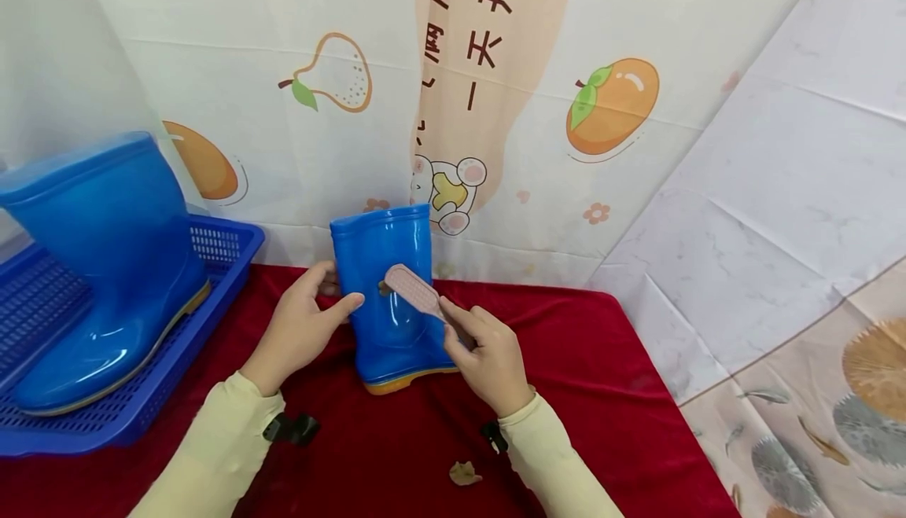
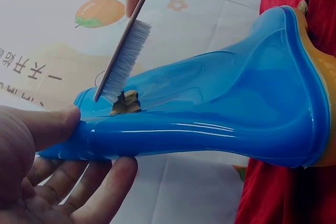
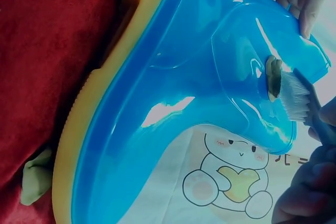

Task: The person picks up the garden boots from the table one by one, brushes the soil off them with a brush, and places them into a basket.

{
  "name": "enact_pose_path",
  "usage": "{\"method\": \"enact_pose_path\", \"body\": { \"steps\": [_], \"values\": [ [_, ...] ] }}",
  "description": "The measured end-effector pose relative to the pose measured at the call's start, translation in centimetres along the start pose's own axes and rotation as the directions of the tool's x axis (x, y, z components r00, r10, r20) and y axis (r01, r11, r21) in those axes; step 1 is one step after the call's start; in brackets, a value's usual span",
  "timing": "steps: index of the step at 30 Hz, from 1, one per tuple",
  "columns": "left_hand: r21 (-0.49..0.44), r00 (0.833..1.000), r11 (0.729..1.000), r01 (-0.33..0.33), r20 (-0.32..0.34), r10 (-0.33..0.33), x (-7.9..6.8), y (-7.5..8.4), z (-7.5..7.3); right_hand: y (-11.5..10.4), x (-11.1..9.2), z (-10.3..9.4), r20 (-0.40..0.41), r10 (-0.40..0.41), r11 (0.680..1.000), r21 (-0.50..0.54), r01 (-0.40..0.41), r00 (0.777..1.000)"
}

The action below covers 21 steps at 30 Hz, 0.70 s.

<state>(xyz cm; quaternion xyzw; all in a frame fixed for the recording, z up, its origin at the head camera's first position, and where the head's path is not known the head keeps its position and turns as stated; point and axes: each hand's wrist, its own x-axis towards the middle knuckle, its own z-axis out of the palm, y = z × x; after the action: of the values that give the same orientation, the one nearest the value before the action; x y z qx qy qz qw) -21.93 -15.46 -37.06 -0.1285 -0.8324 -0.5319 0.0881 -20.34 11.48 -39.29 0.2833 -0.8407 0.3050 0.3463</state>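
Note:
A blue rain boot with a yellow sole stands on the red cloth, its toe to the right. My left hand holds the shaft at its left edge, thumb on one side and fingers behind. In my right hand is a pinkish brush, gripped by its handle. Its white bristles face the shaft, their tips right at a brown, mud-like clump stuck there. The right wrist view shows the same clump beside the bristles.
To the left a second blue boot stands in a blue plastic basket. A small tan clump lies on the red cloth near the front. Behind the boot hangs a white printed curtain.

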Motion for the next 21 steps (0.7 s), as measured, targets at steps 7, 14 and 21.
{"method": "enact_pose_path", "body": {
  "steps": [7,14,21],
  "values": [
    [-0.002,1.000,1.000,0.017,-0.021,-0.017,0.05,-0.14,-0.05,0.12,-0.07,0.13,0.007,0.014,1.000,-0.004,-0.014,1.000],
    [-0.005,1.000,1.000,0.016,-0.009,-0.016,0.00,-0.25,0.02,0.02,-0.13,0.37,0.003,-0.025,1.000,0.008,0.025,1.000],
    [-0.016,1.000,1.000,0.009,-0.010,-0.009,0.05,-0.24,0.13,0.08,-0.26,0.29,0.001,-0.032,0.999,-0.021,0.032,0.999]
  ]
}}
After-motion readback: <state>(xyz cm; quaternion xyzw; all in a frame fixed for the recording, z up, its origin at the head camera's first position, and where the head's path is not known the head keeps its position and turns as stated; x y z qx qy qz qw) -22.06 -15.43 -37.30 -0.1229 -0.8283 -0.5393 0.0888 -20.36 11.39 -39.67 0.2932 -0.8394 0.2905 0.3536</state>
